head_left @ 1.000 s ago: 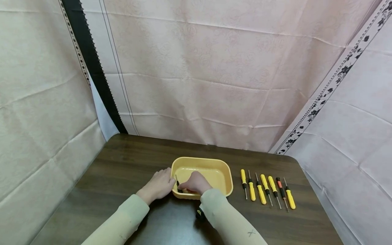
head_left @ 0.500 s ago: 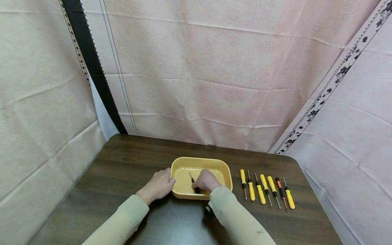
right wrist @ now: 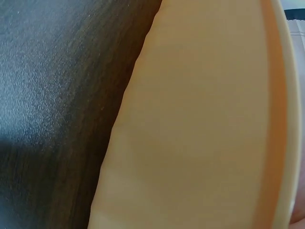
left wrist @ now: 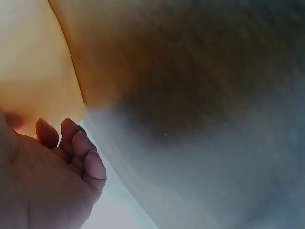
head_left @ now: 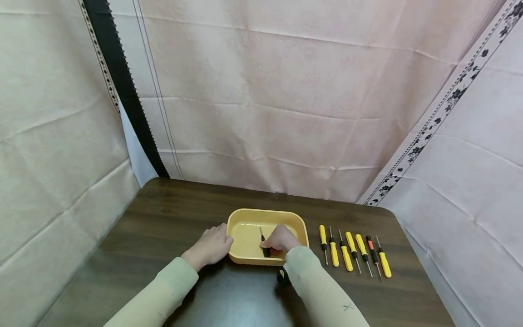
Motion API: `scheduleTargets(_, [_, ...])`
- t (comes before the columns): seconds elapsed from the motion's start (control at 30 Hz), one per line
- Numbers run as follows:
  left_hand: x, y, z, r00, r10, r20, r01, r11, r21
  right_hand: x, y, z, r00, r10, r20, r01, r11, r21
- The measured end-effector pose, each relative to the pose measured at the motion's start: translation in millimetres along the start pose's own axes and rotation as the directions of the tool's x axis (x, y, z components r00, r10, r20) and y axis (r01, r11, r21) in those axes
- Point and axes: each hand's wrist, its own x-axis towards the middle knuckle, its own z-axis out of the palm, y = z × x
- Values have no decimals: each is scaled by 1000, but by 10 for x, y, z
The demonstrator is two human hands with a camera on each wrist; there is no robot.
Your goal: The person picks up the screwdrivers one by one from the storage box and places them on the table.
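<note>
A yellow plastic tray (head_left: 245, 261) stands on the table. My left hand (head_left: 210, 245) grips its left side at the rim; in the left wrist view the curled fingers (left wrist: 95, 164) lie against the outer wall. My right hand (head_left: 283, 238) reaches inside the tray and pinches a screwdriver (head_left: 263, 236) near the tray floor. Its thin shaft points away from me and a black part shows by the fingertips; most of the handle is hidden under the hand. In the right wrist view the tray's outer wall (right wrist: 190, 119) fills the middle, and the hand's grip is out of sight.
Right of the tray, several screwdrivers (head_left: 345, 256) lie in a row, mostly yellow-handled, one red and black (head_left: 372, 247). Some point toward me, others away. The dark wooden table (head_left: 184, 200) is bounded by hanging pale cloth (head_left: 261, 113) at the back and sides.
My right hand has moved right inside the tray, from the left front corner toward the right front, with the screwdriver in its fingers. The left hand has stayed on the tray's left side.
</note>
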Motion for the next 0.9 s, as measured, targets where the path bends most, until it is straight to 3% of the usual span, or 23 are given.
scheduleTargets(0.47, [8, 12, -15, 1000, -13, 23, 14, 1000, -10, -18, 27, -6, 1000, -28, -14, 29, 999, 35])
scheduleTargets(0.9, [6, 25, -17, 1000, -16, 24, 17, 999, -28, -38, 61, 5, 1000, -17, -9, 18, 989, 149])
